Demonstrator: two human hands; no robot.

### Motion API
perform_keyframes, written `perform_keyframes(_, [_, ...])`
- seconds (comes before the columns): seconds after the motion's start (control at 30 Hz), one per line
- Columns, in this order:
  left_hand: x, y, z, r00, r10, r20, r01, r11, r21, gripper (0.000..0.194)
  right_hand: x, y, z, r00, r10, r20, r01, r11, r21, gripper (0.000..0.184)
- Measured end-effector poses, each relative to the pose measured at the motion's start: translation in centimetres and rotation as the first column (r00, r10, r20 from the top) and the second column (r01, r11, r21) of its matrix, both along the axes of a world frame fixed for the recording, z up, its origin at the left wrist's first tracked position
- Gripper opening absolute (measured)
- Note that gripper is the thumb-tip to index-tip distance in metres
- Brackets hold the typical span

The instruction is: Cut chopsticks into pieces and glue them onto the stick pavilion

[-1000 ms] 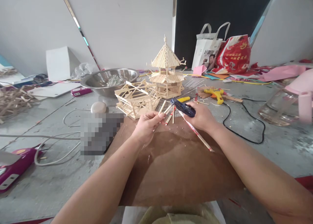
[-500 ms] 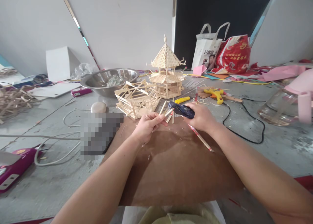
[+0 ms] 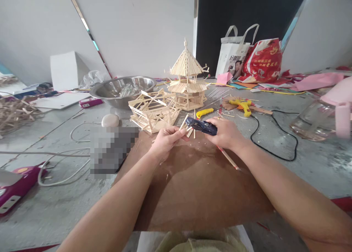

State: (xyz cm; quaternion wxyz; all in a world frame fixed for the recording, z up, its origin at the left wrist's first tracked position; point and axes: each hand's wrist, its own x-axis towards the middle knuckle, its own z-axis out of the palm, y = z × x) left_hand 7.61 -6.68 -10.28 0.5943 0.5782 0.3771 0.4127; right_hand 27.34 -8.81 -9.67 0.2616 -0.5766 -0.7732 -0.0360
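Between the fingertips and thumb of my left hand (image 3: pixel 168 141) are a few thin wooden sticks (image 3: pixel 183 123), their ends pointing up and to the right. My right hand (image 3: pixel 226 132) is wrapped round dark blue pliers (image 3: pixel 205 126), whose head reaches the sticks; the jaws are too small to make out. Both hands are over the far part of a brown board (image 3: pixel 203 193). A stick with a red-and-white wrapper (image 3: pixel 228 158) lies under my right hand. Just beyond stand an open stick frame (image 3: pixel 154 112) and a tiered stick pavilion (image 3: pixel 187 85).
A yellow-handled tool (image 3: pixel 205 112) and a yellow glue gun (image 3: pixel 244 106) with a black cord lie beyond my right hand. A steel basin (image 3: pixel 103 94) stands back left, a glass jug (image 3: pixel 310 123) at right. A pixelated dark object (image 3: pixel 112 149) and purple power strip (image 3: pixel 22 188) are left.
The pliers and my right hand have shifted slightly left and down, bringing the pliers' head closer over the sticks. My left hand has barely moved.
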Motion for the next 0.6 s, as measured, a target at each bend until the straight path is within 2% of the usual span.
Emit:
perform_keyframes(0.37, [-0.06,0.06,-0.22,1.000,-0.012,-0.004,0.012,1.000,0.004,0.023,0.13,-0.06,0.07,0.996,-0.043,0.073,0.038,0.997,0.073,0.024])
perform_keyframes(0.6, [0.15,-0.02,-0.40,0.999,-0.021,0.039,0.021,0.999,-0.024,0.022,0.14,0.03,0.13,0.984,-0.131,0.120,0.118,0.987,0.106,0.025])
